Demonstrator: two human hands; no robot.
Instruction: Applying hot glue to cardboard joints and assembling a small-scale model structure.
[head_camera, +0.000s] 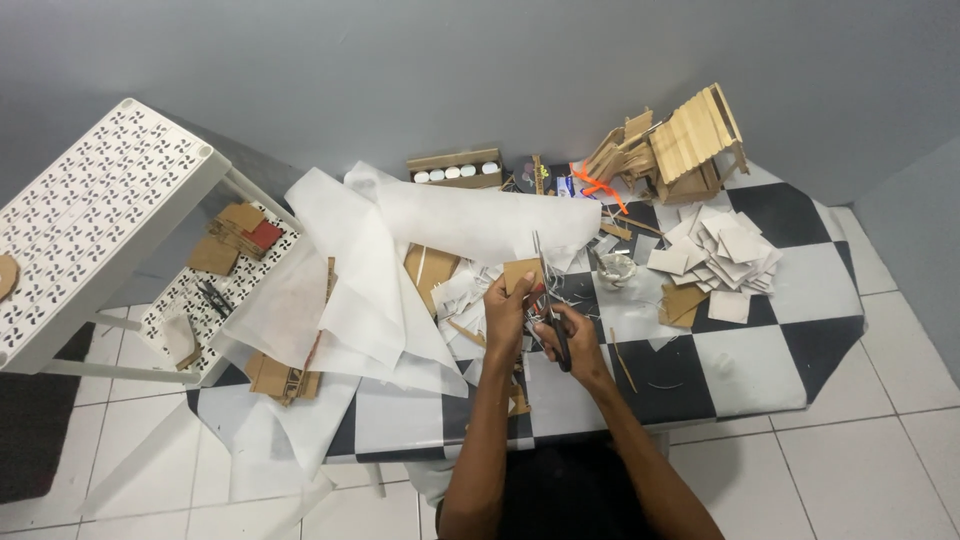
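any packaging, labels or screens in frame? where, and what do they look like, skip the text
Cardboard box: back of table, against the wall; low brown rectangle, open, holding a row of white round caps.
Small packet: right of the box; flat, blue and white, partly hidden.
No screens or signs visible.

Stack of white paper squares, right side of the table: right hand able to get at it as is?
Probably not right away: the right hand is occupied holding scissors. The stack of white paper squares lies uncovered on the checkered table, with nothing blocking the way.
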